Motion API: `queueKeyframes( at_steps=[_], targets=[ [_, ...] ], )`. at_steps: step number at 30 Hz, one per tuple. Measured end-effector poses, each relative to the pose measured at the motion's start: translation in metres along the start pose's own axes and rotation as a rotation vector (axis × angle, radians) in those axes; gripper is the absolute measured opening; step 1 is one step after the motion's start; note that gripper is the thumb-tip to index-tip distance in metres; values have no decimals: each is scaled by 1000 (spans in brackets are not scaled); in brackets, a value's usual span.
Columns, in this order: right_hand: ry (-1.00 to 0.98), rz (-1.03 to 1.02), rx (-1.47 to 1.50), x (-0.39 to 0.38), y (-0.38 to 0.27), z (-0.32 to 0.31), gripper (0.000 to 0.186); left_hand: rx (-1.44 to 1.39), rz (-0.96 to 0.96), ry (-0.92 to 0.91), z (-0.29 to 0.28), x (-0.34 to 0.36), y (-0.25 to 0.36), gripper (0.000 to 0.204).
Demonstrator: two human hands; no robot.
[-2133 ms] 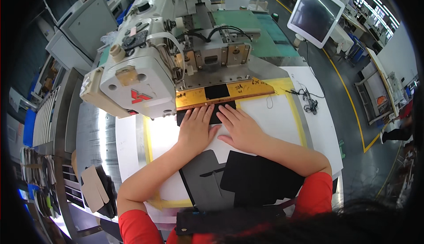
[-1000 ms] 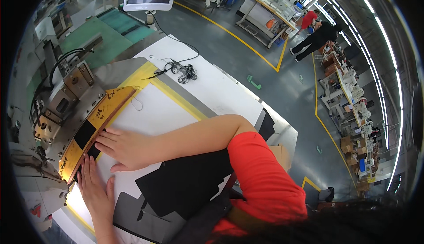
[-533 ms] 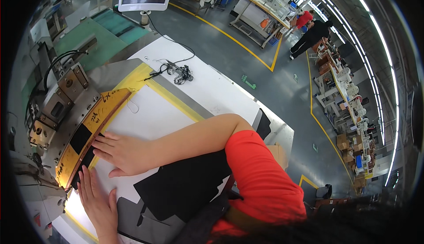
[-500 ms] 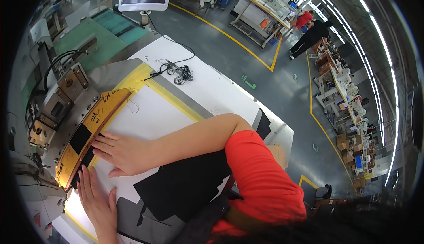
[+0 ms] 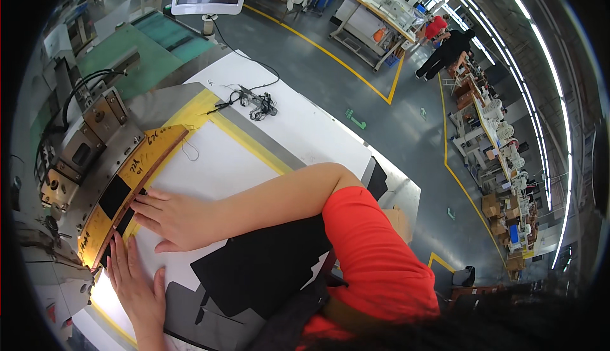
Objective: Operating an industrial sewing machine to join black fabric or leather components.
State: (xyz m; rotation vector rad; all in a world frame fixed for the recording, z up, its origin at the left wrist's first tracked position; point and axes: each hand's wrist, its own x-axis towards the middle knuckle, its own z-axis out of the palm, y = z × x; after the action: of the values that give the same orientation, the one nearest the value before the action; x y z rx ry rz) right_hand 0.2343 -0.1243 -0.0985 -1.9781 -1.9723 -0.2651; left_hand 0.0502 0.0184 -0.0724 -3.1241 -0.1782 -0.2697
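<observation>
In the head view, the left hand (image 5: 136, 287) and right hand (image 5: 173, 219) are lying open and flat, fingertips pressing a black fabric piece (image 5: 121, 221) under the long yellow clamp plate (image 5: 130, 186) at the white worktop's (image 5: 222, 160) left edge, apparently. Loose black fabric panels (image 5: 267, 268) are crowding the near edge; the far-right corner is holding only a tangled black cable (image 5: 254, 102).
</observation>
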Motion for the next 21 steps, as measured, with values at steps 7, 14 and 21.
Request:
queueKeyframes(
  at_steps=[7, 14, 21],
  targets=[
    [-48, 1, 89, 3, 0, -10, 67, 4, 37, 58, -5, 4, 2, 67],
    [-42, -13, 1, 3, -1, -17, 61, -112, -43, 50, -14, 1, 10, 64],
    [-17, 37, 51, 5, -5, -28, 58, -170, -82, 156, -15, 2, 6, 68]
  ],
)
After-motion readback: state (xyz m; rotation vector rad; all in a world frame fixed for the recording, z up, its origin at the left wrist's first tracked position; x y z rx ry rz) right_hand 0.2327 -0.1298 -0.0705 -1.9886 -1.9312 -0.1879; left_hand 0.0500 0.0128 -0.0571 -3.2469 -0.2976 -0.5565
